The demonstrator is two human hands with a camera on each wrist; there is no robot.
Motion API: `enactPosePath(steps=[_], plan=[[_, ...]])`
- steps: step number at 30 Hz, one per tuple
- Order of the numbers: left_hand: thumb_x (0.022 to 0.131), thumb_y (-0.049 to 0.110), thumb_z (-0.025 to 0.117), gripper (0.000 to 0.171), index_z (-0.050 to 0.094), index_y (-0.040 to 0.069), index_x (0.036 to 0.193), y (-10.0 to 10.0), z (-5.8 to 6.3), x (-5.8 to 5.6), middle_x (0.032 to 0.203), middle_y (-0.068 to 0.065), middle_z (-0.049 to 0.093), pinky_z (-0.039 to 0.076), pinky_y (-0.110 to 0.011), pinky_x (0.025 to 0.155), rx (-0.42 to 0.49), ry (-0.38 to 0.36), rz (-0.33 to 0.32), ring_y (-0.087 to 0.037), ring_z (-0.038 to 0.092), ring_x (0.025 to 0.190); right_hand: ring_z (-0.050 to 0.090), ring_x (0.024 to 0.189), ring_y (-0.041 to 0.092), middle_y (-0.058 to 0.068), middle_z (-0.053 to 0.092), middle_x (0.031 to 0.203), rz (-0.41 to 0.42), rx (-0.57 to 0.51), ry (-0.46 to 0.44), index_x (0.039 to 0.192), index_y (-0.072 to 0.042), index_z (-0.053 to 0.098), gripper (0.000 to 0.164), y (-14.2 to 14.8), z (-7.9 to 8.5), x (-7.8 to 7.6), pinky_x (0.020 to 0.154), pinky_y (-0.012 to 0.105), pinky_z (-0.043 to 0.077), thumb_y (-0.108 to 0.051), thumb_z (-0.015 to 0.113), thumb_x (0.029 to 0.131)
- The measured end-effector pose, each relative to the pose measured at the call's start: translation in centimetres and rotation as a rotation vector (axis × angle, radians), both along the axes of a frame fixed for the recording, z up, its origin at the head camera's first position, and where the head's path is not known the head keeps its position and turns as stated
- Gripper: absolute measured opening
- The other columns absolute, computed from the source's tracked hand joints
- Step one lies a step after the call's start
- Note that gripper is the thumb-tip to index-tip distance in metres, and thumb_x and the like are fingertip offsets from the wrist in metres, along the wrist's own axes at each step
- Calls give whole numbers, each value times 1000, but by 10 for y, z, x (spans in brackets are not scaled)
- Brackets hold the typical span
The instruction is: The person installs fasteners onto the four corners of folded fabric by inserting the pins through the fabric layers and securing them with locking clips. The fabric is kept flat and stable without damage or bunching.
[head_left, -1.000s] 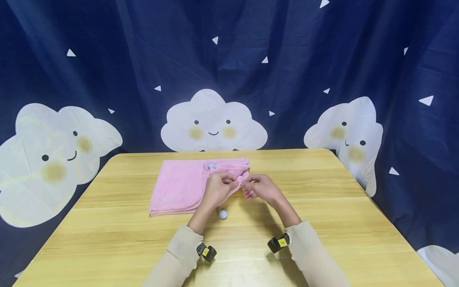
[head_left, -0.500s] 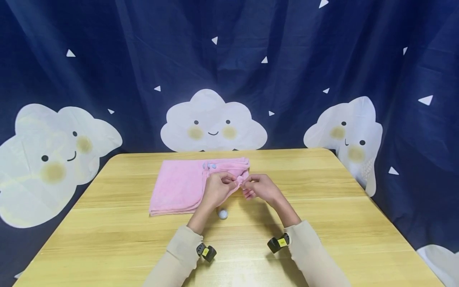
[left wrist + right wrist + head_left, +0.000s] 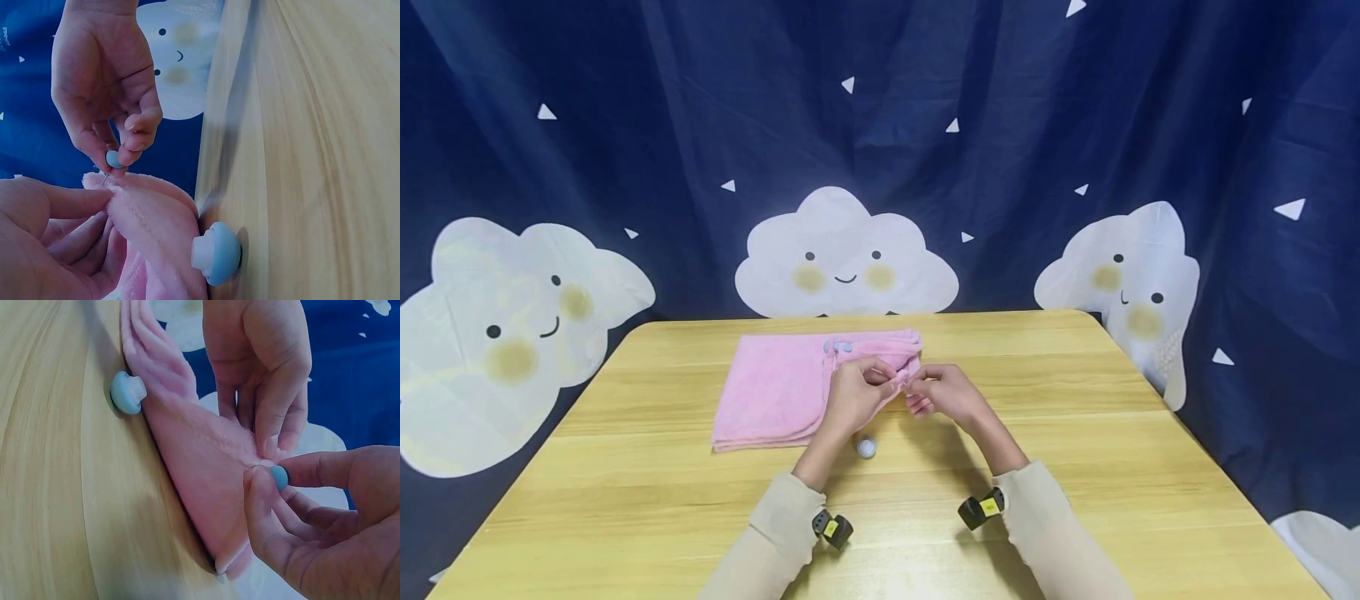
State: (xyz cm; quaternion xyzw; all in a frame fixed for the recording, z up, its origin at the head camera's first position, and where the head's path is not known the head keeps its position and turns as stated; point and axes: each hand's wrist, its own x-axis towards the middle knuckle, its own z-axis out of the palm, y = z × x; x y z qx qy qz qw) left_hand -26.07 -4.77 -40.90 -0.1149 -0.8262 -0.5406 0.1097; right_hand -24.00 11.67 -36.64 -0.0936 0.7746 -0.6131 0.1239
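Note:
A folded pink plush cloth (image 3: pixel 775 383) lies towards the back of the table. With its thumb and fingers my left hand (image 3: pixel 856 395) pinches the cloth near its right end and holds that edge up. My right hand (image 3: pixel 953 393) pinches a small pin with a round blue head (image 3: pixel 114 159); its thin shaft points at the raised edge in the left wrist view. Whether the tip enters the fabric is too small to tell. A mushroom-shaped blue cap with a white stem (image 3: pixel 127 393) lies on the table just in front of the cloth.
Small light-blue pieces (image 3: pixel 843 347) sit on the upper part of the cloth. The wooden table (image 3: pixel 625 500) ends at a dark blue curtain (image 3: pixel 895 158) with cloud prints. Each wrist wears a black camera.
The pinched edge of the cloth has shifted slightly between the fingertips. Both hands otherwise keep nearly the same place, and the cap on the table has not moved.

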Motion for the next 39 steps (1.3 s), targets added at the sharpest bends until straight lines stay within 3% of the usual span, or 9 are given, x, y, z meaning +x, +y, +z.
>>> enactPosePath(steps=[6, 8, 15, 23, 34, 39], plan=[[74, -7, 75, 13, 71, 5, 79, 0, 0, 1, 78, -6, 73, 56, -38, 67, 2, 47, -5, -12, 66, 70, 65, 71, 30, 27, 64, 85, -7, -52, -38, 103, 13, 59, 18, 4, -26, -18, 72, 44, 58, 0, 53, 93], [73, -8, 74, 13, 72, 5, 77, 1, -1, 0, 77, -6, 73, 55, -38, 67, -18, 83, -1, -12, 66, 71, 65, 76, 34, 22, 64, 84, -8, -69, -53, 106, 13, 58, 20, 5, -34, -24, 71, 42, 58, -2, 52, 94], [70, -11, 73, 19, 73, 8, 72, 1, -1, -1, 72, -2, 72, 54, -37, 66, -87, 163, 34, -10, 65, 69, 64, 83, 35, 27, 61, 94, 14, -122, -122, 112, 15, 49, 30, 4, -33, -24, 75, 39, 57, -14, 47, 103], [72, -11, 74, 21, 74, 10, 72, 3, 0, -1, 72, 3, 72, 54, -36, 71, -130, 126, 9, -11, 65, 74, 64, 76, 26, 29, 60, 97, 11, -138, -126, 109, 11, 50, 22, 1, -37, -25, 78, 39, 57, -10, 48, 102], [71, -9, 74, 21, 74, 12, 70, 3, 2, 0, 70, 4, 71, 53, -36, 69, -147, 142, 32, -9, 62, 70, 64, 86, 33, 24, 61, 96, 33, -151, -123, 112, 17, 52, 26, 5, -33, -22, 83, 40, 55, -4, 47, 98], [72, -9, 77, 20, 73, 10, 72, 4, 2, 1, 72, 2, 71, 55, -35, 69, -116, 129, 25, -7, 64, 69, 64, 84, 30, 24, 61, 94, -2, -161, -124, 108, 15, 53, 23, 3, -34, -24, 80, 36, 56, -4, 46, 96]])
